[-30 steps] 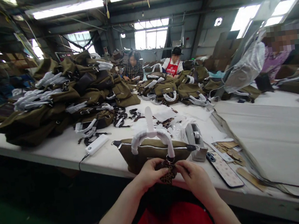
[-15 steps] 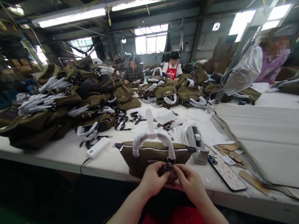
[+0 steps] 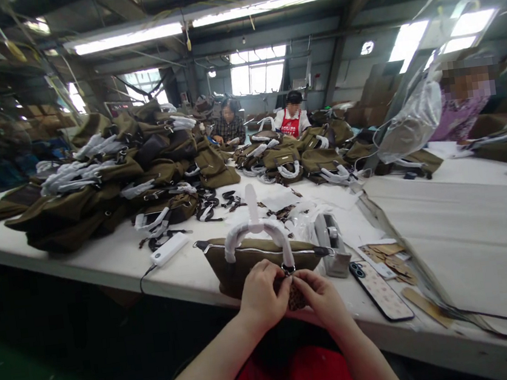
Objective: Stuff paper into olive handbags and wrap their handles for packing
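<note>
An olive handbag (image 3: 243, 264) stands upright at the table's front edge, its zip along the top and its handles (image 3: 257, 226) wrapped in white film. Below the metal ring at the right foot of the near handle hangs a brown leopard-patterned piece (image 3: 296, 298), perhaps a tag or charm. My left hand (image 3: 265, 292) pinches at its top from the left, fingers curled. From the right, my right hand (image 3: 318, 295) pinches the same spot, thumb and forefinger together. The fingertips nearly meet and partly hide how the piece joins the ring.
A big pile of olive bags (image 3: 140, 160) lies at left; more bags (image 3: 280, 159) lie behind. A white power bank (image 3: 169, 249), a grey tape dispenser (image 3: 333, 242), a phone (image 3: 381, 291) and brown card pieces (image 3: 396, 259) surround the handbag. Co-workers (image 3: 291, 118) sit across the table.
My left hand has turned and lifted slightly, fingers now higher near the ring. The leopard-patterned piece hangs more visibly below the fingertips. The handbag has barely moved.
</note>
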A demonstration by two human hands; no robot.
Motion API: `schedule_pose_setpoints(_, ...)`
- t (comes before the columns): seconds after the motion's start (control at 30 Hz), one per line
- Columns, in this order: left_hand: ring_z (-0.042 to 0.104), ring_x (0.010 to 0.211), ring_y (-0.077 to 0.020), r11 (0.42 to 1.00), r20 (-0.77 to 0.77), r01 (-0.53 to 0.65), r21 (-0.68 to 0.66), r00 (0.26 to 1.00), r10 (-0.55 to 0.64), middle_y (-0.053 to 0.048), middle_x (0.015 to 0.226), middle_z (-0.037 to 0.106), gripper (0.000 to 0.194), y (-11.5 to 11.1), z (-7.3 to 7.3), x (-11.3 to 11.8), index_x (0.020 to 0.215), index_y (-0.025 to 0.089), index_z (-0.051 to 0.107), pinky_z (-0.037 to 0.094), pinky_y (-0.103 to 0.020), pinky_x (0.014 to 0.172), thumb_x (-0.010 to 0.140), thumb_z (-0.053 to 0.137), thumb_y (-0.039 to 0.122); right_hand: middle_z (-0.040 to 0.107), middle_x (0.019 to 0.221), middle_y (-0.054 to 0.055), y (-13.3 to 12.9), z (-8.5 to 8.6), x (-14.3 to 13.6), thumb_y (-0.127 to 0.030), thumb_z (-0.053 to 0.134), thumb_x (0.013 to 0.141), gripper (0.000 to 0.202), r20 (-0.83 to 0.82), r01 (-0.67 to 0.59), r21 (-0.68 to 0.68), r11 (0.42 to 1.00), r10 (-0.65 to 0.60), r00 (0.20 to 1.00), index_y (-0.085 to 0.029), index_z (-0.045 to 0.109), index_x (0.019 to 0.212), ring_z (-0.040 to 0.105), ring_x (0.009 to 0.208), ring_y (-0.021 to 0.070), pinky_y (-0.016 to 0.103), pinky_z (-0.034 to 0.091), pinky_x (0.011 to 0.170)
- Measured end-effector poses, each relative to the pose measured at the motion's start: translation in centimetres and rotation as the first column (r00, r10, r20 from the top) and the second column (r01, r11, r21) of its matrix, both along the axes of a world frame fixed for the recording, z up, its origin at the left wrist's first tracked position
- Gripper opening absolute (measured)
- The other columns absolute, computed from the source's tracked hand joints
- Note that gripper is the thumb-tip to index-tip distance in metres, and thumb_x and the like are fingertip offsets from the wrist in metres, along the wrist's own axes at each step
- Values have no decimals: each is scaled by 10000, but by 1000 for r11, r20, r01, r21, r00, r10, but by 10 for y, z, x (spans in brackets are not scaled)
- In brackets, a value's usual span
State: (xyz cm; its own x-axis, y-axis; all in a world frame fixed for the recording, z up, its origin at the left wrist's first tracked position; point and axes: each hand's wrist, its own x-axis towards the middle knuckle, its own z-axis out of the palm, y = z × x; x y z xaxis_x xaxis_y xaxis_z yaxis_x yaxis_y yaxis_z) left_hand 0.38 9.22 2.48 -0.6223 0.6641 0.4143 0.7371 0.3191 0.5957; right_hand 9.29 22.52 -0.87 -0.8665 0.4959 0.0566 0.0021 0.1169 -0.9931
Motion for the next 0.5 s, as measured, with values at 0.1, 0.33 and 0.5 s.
schedule_pose_setpoints(0.1,559,815,-197,1000,12,19,6,1000,-19,-46,804,577,126,3,0,1,755,185,572,429,-316,773,868,522,207,686,738,40,-1,0,5,-512,566,833,347,11,-5,126,992,4,1000,-177,658,830,636,714,189,278,522,643)
schedule_pose_setpoints(0.33,524,686,-135,961,341,39,274,930,-135,-13,729,538,213,-12,16,2,706,171,560,414,-241,642,885,534,285,621,1200,111,-2,19,18,-312,527,904,284,-115,65,549,833,-2,993,-222,648,1144,642,894,197,328,530,809)
schedule_pose_setpoints(0.5,561,628,-134,943,649,-27,332,731,-208,-26,722,621,280,-9,-4,-3,794,155,619,441,-231,590,883,533,406,696,955,76,-1,18,9,-335,482,937,248,-96,-67,439,896,121,988,-204,687,890,650,877,194,300,529,781)
